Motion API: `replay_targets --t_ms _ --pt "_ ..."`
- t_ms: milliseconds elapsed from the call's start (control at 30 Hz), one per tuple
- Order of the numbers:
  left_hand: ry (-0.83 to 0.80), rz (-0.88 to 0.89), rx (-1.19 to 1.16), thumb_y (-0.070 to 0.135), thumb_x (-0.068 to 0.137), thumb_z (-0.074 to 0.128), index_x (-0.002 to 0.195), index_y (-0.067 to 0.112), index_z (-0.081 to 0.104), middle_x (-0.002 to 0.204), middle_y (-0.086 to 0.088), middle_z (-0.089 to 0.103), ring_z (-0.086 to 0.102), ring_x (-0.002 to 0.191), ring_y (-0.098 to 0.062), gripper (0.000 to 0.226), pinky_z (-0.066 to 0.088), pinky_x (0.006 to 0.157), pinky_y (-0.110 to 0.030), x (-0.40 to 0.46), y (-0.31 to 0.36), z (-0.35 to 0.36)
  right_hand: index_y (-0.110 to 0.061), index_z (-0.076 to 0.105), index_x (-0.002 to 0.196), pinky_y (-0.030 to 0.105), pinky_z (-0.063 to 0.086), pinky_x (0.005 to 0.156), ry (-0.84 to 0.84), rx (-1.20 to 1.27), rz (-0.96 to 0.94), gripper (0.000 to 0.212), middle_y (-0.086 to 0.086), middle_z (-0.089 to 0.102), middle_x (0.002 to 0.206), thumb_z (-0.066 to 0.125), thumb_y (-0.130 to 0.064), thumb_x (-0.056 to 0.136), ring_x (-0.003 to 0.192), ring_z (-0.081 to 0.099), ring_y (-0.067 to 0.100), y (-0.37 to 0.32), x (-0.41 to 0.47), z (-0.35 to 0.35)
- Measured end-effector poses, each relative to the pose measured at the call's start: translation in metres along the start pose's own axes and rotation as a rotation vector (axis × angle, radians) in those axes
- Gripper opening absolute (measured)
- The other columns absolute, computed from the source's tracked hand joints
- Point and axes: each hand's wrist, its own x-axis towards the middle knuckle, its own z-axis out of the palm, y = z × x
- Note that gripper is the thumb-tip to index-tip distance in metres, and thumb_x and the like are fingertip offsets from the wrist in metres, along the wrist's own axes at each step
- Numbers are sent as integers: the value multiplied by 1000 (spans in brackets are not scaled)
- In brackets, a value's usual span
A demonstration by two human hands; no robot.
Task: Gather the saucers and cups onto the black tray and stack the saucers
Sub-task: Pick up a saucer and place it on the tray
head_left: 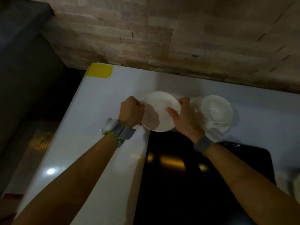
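Note:
A white saucer (159, 109) is held tilted above the white table, just beyond the far edge of the black tray (203, 184). My left hand (132, 112) grips its left rim and my right hand (184, 116) grips its right rim, thumb on top. To the right stands a white cup (216, 109) on a second saucer (225, 126), partly hidden behind my right hand. The tray lies near me and carries nothing that I can see.
The white table (100, 127) ends at a stone-tile wall (162, 38) behind. A yellow tape patch (100, 70) marks its far left corner. Left of the table is a dark drop to the floor. Something pale and blurred sits at the right edge (294, 184).

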Motion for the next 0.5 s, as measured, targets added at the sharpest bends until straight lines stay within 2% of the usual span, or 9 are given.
replay_targets --t_ms 67,133,300,500 --pt "-3 17 -14 26 95 54 97 2 58 80 -17 73 66 40 -19 24 55 43 -26 -10 -4 -1 -8 41 117 44 56 70 30 -8 -45 45 17 68 105 62 -38 91 88 67 32 1 -13 -6" --pt "-8 34 -11 29 95 54 94 5 56 71 -14 72 63 33 -11 24 53 38 -21 -21 -6 -1 -9 42 115 47 57 67 55 -27 -75 44 13 67 98 62 -40 91 81 66 29 3 -27 -11" --pt "-67 57 12 30 97 52 95 6 52 62 -16 71 71 48 -28 25 63 53 -39 -59 -9 6 -20 41 116 41 58 63 46 -33 -86 43 -2 59 96 61 -47 89 80 63 21 19 -63 -16" --pt "-70 79 195 30 99 49 105 -3 52 90 -27 71 70 79 -40 33 58 76 -47 -88 -16 23 -22 40 117 47 57 64 31 -90 -54 44 7 70 103 59 -50 89 84 69 28 37 -92 -9"
